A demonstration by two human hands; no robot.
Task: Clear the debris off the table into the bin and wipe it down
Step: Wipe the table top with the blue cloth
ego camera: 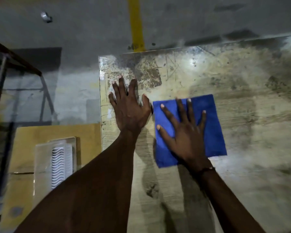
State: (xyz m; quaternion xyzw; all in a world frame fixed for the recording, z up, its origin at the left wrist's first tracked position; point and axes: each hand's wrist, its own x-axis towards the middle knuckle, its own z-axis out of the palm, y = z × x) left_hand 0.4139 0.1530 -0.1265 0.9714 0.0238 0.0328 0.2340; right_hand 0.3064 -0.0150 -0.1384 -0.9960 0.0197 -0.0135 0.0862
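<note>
A blue cloth [210, 125] lies flat and folded square on the worn, stained table top [242, 101]. My right hand [183, 130] presses on the cloth with straight, spread fingers. My left hand [129, 106] lies flat on the bare table just left of the cloth, near the table's left edge, fingers spread and holding nothing. Small white flecks sit on the table around my left fingers.
Left of the table stand a brown cardboard box [57, 133] and a white plastic slatted container [55, 163]. A metal frame [0, 84] stands at the far left. A yellow stripe [136, 24] and a small shiny scrap [46, 17] lie on the grey floor beyond.
</note>
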